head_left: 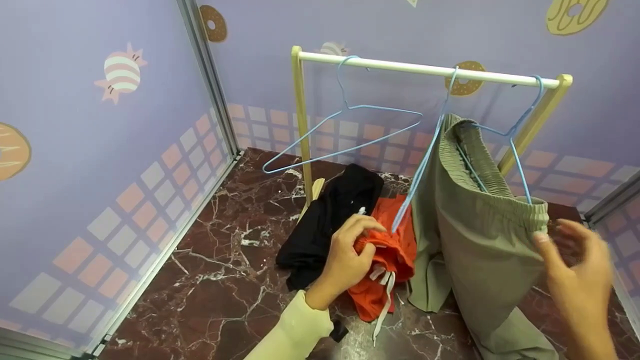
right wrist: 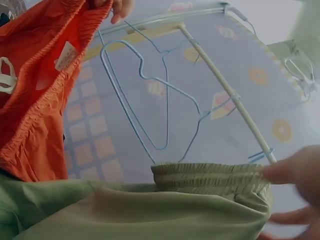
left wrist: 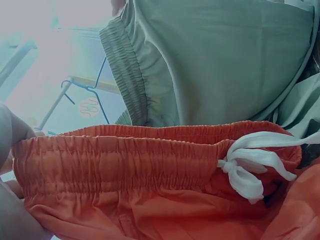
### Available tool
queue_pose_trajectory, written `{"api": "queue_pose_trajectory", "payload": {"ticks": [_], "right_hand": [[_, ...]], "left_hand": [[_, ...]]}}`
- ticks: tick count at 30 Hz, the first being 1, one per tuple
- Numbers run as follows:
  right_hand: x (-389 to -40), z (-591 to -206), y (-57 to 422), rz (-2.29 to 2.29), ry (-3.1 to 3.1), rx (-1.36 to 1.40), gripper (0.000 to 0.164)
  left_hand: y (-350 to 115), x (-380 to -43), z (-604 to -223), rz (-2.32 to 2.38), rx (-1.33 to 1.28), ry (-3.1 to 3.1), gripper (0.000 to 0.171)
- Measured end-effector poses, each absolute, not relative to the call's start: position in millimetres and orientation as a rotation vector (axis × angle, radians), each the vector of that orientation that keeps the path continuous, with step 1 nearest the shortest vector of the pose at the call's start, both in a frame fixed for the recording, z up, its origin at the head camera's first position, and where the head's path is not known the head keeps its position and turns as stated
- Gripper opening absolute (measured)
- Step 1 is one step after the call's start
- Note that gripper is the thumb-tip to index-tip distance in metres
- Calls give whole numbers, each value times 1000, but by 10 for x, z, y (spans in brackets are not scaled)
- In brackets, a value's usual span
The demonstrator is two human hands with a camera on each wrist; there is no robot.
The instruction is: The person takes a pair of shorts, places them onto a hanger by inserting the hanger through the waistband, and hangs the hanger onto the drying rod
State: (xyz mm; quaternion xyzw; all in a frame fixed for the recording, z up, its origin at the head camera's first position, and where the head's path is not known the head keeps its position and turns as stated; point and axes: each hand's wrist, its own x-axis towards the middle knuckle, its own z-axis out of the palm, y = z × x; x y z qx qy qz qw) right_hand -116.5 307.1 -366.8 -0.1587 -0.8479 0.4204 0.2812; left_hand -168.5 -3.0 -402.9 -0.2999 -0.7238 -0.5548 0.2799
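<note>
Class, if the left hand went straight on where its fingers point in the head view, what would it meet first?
Beyond the orange garment it holds, the left hand would probably meet the middle blue hanger, near its lower end; depth is unclear, so it might miss.

On the rack across the upper right, trousers hang from the rightmost hanger. Left of them, at lower centre, is the drawstring garment; left of that, another garment.

Left grip pinches — right grip loose, thumb apart.
</note>
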Motion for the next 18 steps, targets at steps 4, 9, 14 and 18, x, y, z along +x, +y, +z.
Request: {"api": "queue_pose_trajectory", "payload": {"ticks": [4, 9, 14, 18], "right_hand": [[-1123, -3625, 2877, 1209, -1836, -208, 25], [-1064, -3611, 2620, 1215, -1895, 185, 25], [-1102, -3771, 2431, 1123, -2141, 391, 39], [-1232, -4078, 2407, 1101, -2247, 444, 45]], "left_hand": [[-27, -1679, -4003, -1471, -813, -1928, 35], [-27, -1672, -3980, -1471, -820, -1920, 36], [-29, -1655, -3962, -1469, -829, -1913, 36], [-32, -1645, -3950, -1481, -837, -1911, 36]]}}
